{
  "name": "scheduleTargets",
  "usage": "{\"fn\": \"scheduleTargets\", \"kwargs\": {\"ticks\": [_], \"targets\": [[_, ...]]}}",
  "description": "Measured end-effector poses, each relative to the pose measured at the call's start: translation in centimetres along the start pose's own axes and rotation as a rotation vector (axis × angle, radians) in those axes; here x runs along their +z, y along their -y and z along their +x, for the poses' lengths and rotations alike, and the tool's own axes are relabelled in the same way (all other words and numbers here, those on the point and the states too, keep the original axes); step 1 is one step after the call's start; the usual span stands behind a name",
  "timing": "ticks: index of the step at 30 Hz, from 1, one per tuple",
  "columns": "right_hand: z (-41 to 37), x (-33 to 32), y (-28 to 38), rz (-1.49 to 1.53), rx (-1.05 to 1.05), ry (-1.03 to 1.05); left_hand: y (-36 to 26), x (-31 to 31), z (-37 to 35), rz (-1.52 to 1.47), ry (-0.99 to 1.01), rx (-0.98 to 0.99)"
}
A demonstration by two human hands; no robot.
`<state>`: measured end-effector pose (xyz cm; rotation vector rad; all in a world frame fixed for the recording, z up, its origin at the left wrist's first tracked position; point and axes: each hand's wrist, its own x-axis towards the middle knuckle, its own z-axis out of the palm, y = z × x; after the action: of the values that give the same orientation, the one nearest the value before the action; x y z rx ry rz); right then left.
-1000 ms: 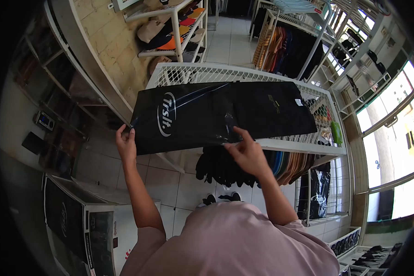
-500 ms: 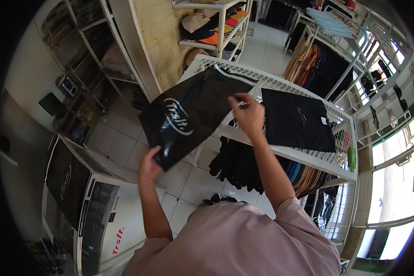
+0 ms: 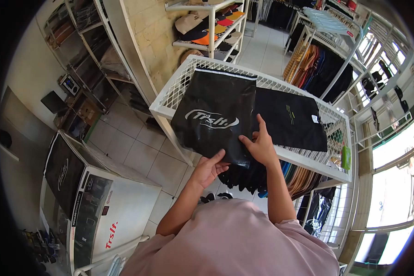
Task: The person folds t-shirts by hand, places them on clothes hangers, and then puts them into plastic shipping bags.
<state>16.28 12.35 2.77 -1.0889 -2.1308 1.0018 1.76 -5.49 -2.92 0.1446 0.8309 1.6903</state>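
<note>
A black plastic bag with white lettering (image 3: 211, 99) lies on the left part of a white mesh-topped rack (image 3: 170, 92), its near edge overhanging the front. My left hand (image 3: 209, 171) grips the bag's near edge, thumb on top and fingers partly hidden underneath. At the bag's right side my right hand (image 3: 261, 143) rests with thumb and fingers apart, touching the plastic. Right of the bag, a folded black garment (image 3: 292, 119) with a small white tag lies flat on the mesh, its left side next to the bag.
A green item (image 3: 345, 158) sits at the rack's right end. Clothes (image 3: 299, 179) hang below the rack. Caps (image 3: 188, 24) fill a shelf behind. A white display case (image 3: 124, 216) stands at lower left, and a clothes rail (image 3: 326, 69) at back right.
The bag has swung from a tilted position to lie straighter on the rack. My left hand has moved right along its near edge, and my right hand has come down to its right side.
</note>
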Motion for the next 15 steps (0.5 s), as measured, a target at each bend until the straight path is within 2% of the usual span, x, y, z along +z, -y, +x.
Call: {"fn": "scheduleTargets", "kwargs": {"ticks": [3,4,7,10,13,15], "targets": [[-1.2,-1.1,-0.3,0.134,0.004,-0.082,0.1,-2.5,0.6,-0.129,-0.112,0.086],[-1.1,-1.5,-0.8,0.090,-0.004,-0.112,-0.2,-4.2,0.9,-0.188,-0.155,0.121],[-0.6,-2.6,-2.8,-0.023,-0.065,-0.202,-0.9,-7.4,0.1,-0.103,-0.274,0.279],[-0.9,-3.3,-3.1,-0.014,-0.029,-0.201,-0.8,-8.5,-1.4,0.035,-0.297,0.296],[-0.9,-3.3,-4.8,-0.110,-0.114,-0.232,-0.6,-8.3,-3.3,0.187,-0.256,0.204],[-1.3,-4.2,-5.0,-0.055,-0.041,-0.159,-1.6,-7.2,-3.7,0.141,-0.256,0.169]]}}
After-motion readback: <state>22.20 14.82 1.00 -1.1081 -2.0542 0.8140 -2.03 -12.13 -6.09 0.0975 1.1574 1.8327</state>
